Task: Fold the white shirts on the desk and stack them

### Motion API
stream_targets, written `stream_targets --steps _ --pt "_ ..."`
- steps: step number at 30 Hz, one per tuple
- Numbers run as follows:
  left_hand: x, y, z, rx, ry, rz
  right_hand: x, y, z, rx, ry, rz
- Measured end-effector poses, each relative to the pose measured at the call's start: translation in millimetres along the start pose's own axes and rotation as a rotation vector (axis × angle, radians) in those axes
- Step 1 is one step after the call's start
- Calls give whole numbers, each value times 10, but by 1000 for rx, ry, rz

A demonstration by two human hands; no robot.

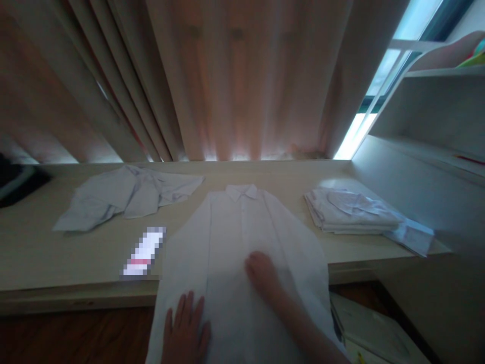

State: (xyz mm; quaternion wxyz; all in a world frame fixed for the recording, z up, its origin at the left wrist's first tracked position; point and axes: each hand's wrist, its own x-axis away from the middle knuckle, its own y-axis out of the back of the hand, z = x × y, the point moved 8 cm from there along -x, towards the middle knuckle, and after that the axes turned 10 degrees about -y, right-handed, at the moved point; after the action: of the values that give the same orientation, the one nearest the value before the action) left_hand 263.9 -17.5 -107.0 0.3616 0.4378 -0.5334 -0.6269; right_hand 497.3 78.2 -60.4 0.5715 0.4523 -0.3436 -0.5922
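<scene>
A white long-sleeved shirt (227,253) lies spread front up, collar toward the window, its lower part hanging past the desk's front edge. My left hand (185,328) rests flat on the shirt's lower left side, fingers spread. Over the button placket, my right hand (261,273) touches the front with its fingers curled in. It is slightly blurred, and whatever its fingers may pinch is hidden.
On the desk (94,253), a crumpled white garment (125,194) lies at the left and a folded white stack (352,210) at the right. A blurred-out phone-like item (144,253) is left of the shirt. A pale box-like object (375,323) stands below at right.
</scene>
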Motion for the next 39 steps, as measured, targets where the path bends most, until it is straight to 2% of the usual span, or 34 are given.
stream_targets --steps 5,10,15,23,28,33,39 --pt "-31 120 -57 -29 -30 -55 -52 6 -68 -68 -45 -38" --pt "-68 203 -95 -24 -13 -47 -133 22 -95 -109 -103 -46" --pt "-87 273 -124 -24 -21 -29 -208 39 -92 -88 -102 -36" --pt "-64 344 -123 -30 -24 -79 -196 49 -102 -97 -98 -41" --pt "-59 340 -132 -20 -40 -95 -168 50 -97 -109 -98 -43" --pt "-69 320 -106 16 -1 -60 -141 94 -89 -139 -104 -80" --pt "-69 112 -14 62 21 -32 -173 79 -94 -187 -95 -75"
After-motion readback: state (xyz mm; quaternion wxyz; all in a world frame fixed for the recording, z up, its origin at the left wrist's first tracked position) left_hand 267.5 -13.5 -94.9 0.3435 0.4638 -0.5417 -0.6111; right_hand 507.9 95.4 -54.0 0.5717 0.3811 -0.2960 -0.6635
